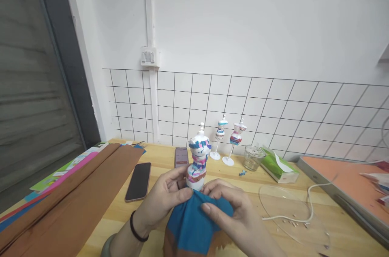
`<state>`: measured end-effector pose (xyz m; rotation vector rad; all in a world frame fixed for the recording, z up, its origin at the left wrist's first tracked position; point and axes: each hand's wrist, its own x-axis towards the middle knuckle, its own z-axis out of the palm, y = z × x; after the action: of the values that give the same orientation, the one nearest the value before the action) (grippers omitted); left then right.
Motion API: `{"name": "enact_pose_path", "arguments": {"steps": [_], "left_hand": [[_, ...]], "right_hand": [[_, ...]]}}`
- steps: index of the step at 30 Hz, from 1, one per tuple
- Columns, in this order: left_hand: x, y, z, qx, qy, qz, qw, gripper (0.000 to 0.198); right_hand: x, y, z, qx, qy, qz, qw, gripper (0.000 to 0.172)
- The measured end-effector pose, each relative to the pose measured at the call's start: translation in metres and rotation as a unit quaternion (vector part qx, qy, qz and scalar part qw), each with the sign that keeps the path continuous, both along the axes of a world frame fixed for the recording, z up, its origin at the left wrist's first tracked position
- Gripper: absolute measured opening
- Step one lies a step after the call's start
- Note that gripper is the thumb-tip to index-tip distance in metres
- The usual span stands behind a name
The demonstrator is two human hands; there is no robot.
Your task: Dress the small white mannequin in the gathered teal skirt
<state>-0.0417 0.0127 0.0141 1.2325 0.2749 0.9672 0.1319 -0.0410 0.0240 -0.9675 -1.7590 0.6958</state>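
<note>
A small white dress-form mannequin [199, 151], wrapped in blue, pink and brown strips, stands upright in front of me. Around its lower part hangs a skirt of blue crepe paper [191, 224], with a brown layer [172, 245] showing under it. My left hand [162, 192] is closed at the mannequin's left side, its thumb pressing the gathered top of the blue paper. On the other side, my right hand [235, 208] pinches the same paper between thumb and fingers. The mannequin's stand is hidden behind the skirt.
Two smaller mannequins [221, 131] [237, 135] stand behind, beside a glass cup [253, 157] and a green tissue pack [278, 165]. Two phones [138, 182] [181, 156] lie left of centre. Folded brown paper [69, 196] covers the left side; a clear disc [273, 204], white cord [311, 200] and orange-topped tray [343, 176] lie right.
</note>
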Motion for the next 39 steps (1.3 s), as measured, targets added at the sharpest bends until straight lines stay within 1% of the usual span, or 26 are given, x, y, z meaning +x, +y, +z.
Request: {"name": "enact_pose_path", "arguments": {"steps": [3,7,11,16,18,23,26,28,31,35,39], "left_hand": [[-0.0021,0.0002,0.0013,0.000,0.008,0.003,1.000,0.045],[-0.0033,-0.0011,0.0015,-0.017,0.014,-0.003,1.000,0.046],[-0.0021,-0.0017,0.0014,-0.026,0.004,-0.004,1.000,0.047],[-0.0009,-0.0022,0.0029,-0.022,0.001,-0.008,1.000,0.046],[-0.0011,-0.0026,0.0039,-0.019,0.002,-0.007,1.000,0.045],[-0.0018,-0.0033,0.0050,-0.024,0.013,-0.013,1.000,0.045],[-0.0010,-0.0035,0.0047,-0.016,0.012,-0.034,0.999,0.053],[-0.0002,-0.0038,0.0045,-0.002,0.011,-0.035,0.999,0.058],[0.0005,-0.0040,0.0043,0.008,0.026,-0.020,0.999,0.054],[0.0001,-0.0038,0.0046,0.003,0.047,-0.009,0.999,0.049],[-0.0001,-0.0043,0.0071,-0.007,0.051,-0.008,0.999,0.050]], "right_hand": [[0.0006,-0.0007,0.0012,-0.012,-0.016,-0.009,1.000,0.017],[0.0010,-0.0011,0.0034,-0.052,-0.034,-0.040,0.997,0.024],[-0.0005,-0.0030,0.0039,-0.084,-0.035,-0.040,0.995,0.020],[-0.0035,-0.0077,0.0018,-0.082,-0.043,-0.060,0.994,0.019],[-0.0044,-0.0083,0.0022,-0.090,-0.039,-0.055,0.994,0.019],[-0.0052,-0.0048,0.0038,-0.128,-0.008,-0.001,0.992,0.022],[-0.0052,-0.0013,0.0022,-0.112,-0.006,-0.012,0.994,0.021],[-0.0052,0.0004,0.0012,-0.101,-0.011,-0.016,0.995,0.020],[-0.0045,0.0009,0.0013,-0.101,-0.011,-0.008,0.995,0.019],[-0.0025,0.0001,0.0029,-0.114,-0.010,0.012,0.993,0.020],[-0.0012,0.0005,0.0026,-0.136,-0.009,-0.014,0.991,0.023]]}}
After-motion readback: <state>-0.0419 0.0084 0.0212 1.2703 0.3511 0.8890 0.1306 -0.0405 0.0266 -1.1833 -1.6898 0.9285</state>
